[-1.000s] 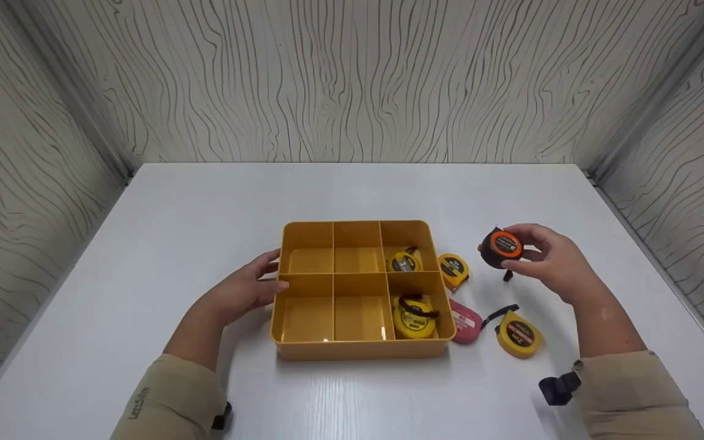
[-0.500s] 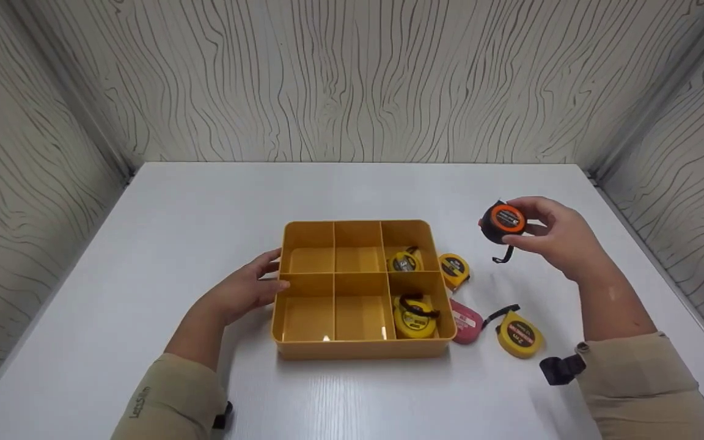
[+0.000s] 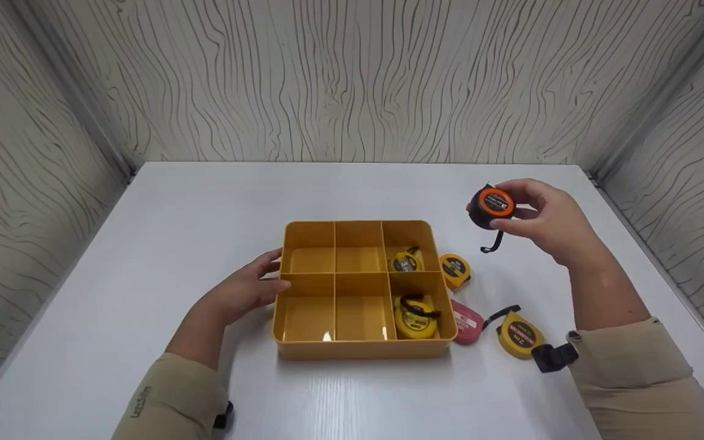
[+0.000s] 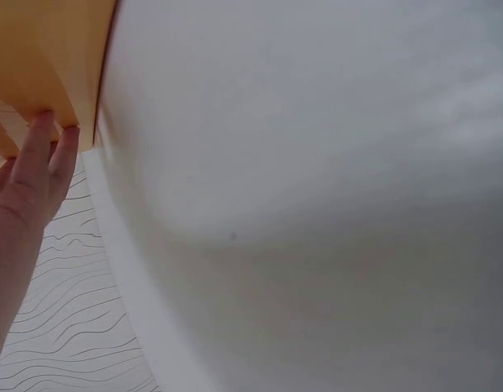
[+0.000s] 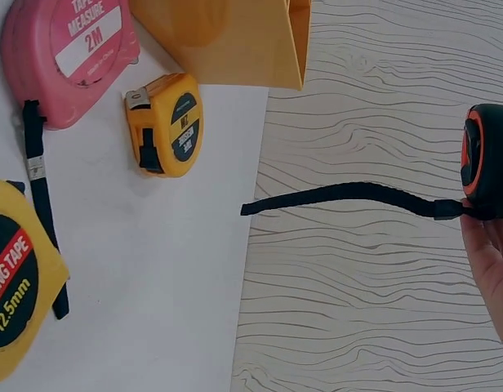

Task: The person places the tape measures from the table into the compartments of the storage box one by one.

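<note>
My right hand point(image 3: 550, 217) holds a black tape measure point(image 3: 482, 211) with an orange ring, raised above the table's back right. Its black wrist strap point(image 5: 341, 193) dangles free. At the left side of a yellow divided box point(image 3: 361, 349), my left hand point(image 3: 245, 290) touches the outer wall with straight fingers point(image 4: 31, 163), thumb tip over the rim. Two yellow tape measures lie in the box's right column: a small one point(image 3: 406, 261) in the back compartment and a larger one point(image 3: 416, 321) with a black strap in front.
Right of the box lie a yellow-orange tape measure point(image 3: 454, 269), a pink tape measure point(image 3: 466, 324) against the box, and a yellow 2 m tape measure point(image 3: 518, 336) near the right forearm. Wood-patterned panels point(image 3: 352, 79) enclose the white table point(image 3: 205, 201).
My right hand has lifted the black tape measure up and toward the back, then slightly left, its strap swinging clear below. My left hand and the box stay put.
</note>
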Demonstrator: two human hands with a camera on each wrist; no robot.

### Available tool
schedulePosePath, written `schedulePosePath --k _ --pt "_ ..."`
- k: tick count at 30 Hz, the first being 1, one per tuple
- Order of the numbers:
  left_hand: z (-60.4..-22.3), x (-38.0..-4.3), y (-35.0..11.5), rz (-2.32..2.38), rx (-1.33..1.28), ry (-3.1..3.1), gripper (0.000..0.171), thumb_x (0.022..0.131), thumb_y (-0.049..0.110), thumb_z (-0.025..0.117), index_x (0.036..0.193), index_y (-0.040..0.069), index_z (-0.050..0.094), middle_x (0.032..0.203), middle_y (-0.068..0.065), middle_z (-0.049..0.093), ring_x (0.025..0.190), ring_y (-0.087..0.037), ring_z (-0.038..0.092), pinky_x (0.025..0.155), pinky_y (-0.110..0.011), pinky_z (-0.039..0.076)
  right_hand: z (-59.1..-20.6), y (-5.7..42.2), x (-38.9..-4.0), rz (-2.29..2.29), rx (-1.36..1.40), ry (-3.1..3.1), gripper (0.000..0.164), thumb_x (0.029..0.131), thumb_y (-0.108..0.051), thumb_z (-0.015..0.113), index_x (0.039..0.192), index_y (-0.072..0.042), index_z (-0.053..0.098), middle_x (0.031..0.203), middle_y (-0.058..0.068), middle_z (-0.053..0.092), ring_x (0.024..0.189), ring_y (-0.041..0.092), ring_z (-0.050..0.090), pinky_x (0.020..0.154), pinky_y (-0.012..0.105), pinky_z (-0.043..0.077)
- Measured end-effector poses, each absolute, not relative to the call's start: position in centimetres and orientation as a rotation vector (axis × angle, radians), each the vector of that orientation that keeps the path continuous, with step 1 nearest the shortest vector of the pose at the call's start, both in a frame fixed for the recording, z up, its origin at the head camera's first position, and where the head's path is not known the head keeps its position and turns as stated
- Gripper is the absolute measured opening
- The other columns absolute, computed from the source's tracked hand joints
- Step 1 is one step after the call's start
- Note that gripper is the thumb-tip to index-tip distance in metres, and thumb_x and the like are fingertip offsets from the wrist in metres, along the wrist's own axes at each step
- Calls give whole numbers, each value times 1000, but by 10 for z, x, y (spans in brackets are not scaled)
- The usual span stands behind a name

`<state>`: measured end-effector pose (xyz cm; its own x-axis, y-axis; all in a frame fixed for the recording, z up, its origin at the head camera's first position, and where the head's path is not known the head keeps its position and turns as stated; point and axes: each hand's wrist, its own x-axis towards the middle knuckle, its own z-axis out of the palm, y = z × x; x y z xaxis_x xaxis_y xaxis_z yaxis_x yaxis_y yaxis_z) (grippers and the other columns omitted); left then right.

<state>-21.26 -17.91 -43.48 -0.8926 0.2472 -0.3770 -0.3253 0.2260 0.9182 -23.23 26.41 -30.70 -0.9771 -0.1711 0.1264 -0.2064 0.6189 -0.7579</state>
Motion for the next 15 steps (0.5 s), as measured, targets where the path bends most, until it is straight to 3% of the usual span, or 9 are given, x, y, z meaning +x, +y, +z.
schedulePosePath --k 15 --pt "-436 -213 -180 1753 -50 2013 77 78 22 73 141 32 31 143 0 32 120 -18 47 97 -37 42 -284 224 -238 1379 428 -2754 56 76 -18 75 126 -9 50 121 7 53 109 25 57 88 29 47"
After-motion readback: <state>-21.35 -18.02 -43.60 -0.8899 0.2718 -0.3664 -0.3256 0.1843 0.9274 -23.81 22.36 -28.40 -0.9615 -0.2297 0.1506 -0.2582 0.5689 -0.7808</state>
